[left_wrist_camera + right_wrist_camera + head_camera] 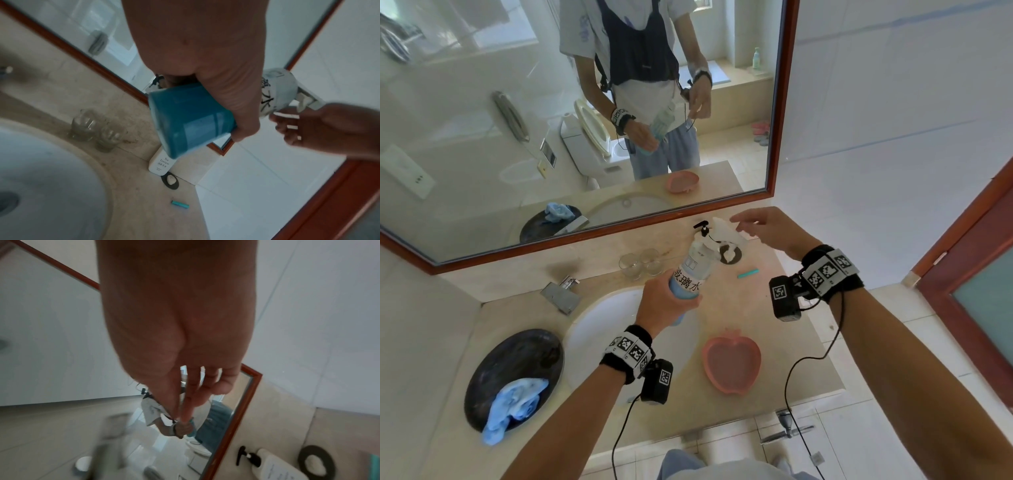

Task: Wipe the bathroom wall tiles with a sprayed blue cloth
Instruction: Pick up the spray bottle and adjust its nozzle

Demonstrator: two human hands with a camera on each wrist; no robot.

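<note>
Over the sink [599, 329], I'm barely started: the blue cloth [513, 407] sits bunched in the dark dish [517, 356] on the counter's left, and I'd guess dry, with the wall tiles [893, 102] unwiped. My left hand [664, 305] wraps the spray bottle [690, 274] near its base; my right hand [767, 229] hangs loose-fingered by the nozzle, holding nothing.

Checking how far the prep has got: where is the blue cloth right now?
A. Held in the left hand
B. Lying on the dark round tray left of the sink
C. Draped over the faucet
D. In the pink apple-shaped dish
B: the blue cloth lies crumpled on the dark tray, while the left hand grips the spray bottle.
</note>
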